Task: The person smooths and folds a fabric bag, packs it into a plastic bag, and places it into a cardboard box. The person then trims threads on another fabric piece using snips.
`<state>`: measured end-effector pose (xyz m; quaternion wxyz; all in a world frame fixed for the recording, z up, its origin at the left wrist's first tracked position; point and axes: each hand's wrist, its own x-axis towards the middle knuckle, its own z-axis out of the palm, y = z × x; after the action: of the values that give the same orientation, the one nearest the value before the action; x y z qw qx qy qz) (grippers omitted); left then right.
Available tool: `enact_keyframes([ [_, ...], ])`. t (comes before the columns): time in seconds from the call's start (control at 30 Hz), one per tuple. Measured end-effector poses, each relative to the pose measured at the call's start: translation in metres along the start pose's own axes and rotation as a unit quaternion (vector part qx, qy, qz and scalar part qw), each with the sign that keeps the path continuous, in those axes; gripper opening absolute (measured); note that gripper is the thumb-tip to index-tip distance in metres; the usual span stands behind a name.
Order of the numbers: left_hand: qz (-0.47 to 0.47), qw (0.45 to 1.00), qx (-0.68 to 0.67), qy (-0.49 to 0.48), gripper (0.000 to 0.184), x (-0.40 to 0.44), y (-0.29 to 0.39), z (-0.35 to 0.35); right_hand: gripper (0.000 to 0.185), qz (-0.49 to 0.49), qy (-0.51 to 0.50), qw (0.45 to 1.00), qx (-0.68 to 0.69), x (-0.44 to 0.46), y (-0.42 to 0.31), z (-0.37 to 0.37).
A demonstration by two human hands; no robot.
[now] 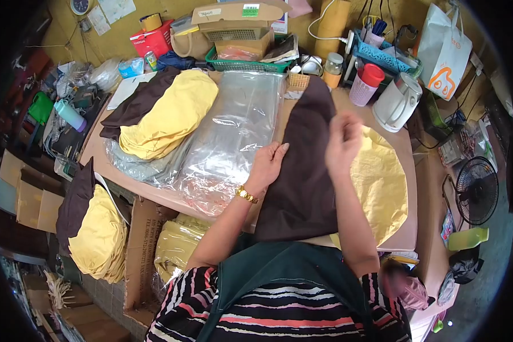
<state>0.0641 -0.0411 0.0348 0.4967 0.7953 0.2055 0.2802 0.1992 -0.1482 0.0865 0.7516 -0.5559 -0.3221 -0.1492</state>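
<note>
A dark brown fabric piece (302, 171) lies lengthwise on the table in front of me, partly over a rounded yellow fabric piece (379, 182). At the brown piece's left edge is my left hand (266, 165), fingers curled and thumb against the cloth, pinching its border. My right hand (344, 141) hovers over the seam between brown and yellow; its bent fingers are blurred, so any hold is unclear. Just left lies a stack of clear plastic bags (233, 131). Beyond it rests a pile of yellow and brown pieces (171, 117).
Along the back stand a green basket (248, 65), a pink cup (366, 85) and a white electric kettle (398, 102). More yellow and brown pieces (97, 233) hang off to the left. A cardboard box (141, 256) sits below the table edge; a black fan (476, 190) is right.
</note>
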Motion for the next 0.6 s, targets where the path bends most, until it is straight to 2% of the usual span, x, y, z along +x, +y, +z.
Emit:
enact_keyframes([
  [0.07,-0.015,1.000,0.009,0.026,0.037,-0.003,-0.012,-0.004,0.027,-0.032,-0.222,0.957,-0.182,-0.036,0.035,-0.023],
  [0.1,-0.007,0.998,0.068,0.014,0.039,-0.007,-0.021,-0.012,0.027,-0.027,-0.225,0.957,-0.183,-0.046,0.050,-0.033],
  [0.13,0.002,0.992,0.127,0.002,0.041,-0.010,-0.029,-0.021,0.033,0.001,-0.269,0.919,-0.287,-0.053,0.065,-0.044],
  [0.17,-0.008,0.992,0.127,-0.019,0.042,-0.014,-0.035,-0.030,0.039,0.027,-0.310,0.868,-0.386,-0.055,0.075,-0.051],
  [0.2,-0.013,0.992,0.127,-0.022,0.042,-0.017,-0.040,-0.040,0.038,0.023,-0.305,0.870,-0.387,-0.050,0.076,-0.053],
  [0.27,-0.057,0.975,0.215,0.004,0.040,-0.022,-0.048,-0.059,0.037,0.089,-0.286,0.846,-0.442,-0.044,0.076,-0.055],
  [0.3,-0.059,0.975,0.214,0.002,0.040,-0.022,-0.050,-0.071,0.034,0.099,-0.280,0.837,-0.460,-0.042,0.073,-0.055],
  [0.33,-0.100,0.978,0.183,0.000,0.038,-0.022,-0.052,-0.083,0.034,0.101,-0.281,0.835,-0.462,-0.044,0.076,-0.055],
  [0.37,-0.140,0.978,0.152,0.000,0.037,-0.022,-0.050,-0.088,0.031,0.049,-0.288,0.838,-0.462,-0.046,0.079,-0.055],
  [0.4,-0.142,0.978,0.151,0.000,0.037,-0.018,-0.048,-0.087,0.028,-0.003,-0.293,0.838,-0.460,-0.047,0.082,-0.055],
  [0.47,-0.078,0.985,-0.038,0.148,0.039,-0.007,-0.044,-0.079,0.025,0.018,-0.312,0.829,-0.464,-0.045,0.086,-0.058],
  [0.53,-0.028,0.973,-0.147,0.174,0.053,0.013,-0.041,-0.043,0.022,0.038,-0.328,0.819,-0.468,-0.045,0.086,-0.060],
  [0.6,-0.032,0.988,-0.060,0.139,0.063,0.022,-0.046,-0.001,0.018,0.049,-0.293,0.846,-0.443,-0.045,0.083,-0.060],
])
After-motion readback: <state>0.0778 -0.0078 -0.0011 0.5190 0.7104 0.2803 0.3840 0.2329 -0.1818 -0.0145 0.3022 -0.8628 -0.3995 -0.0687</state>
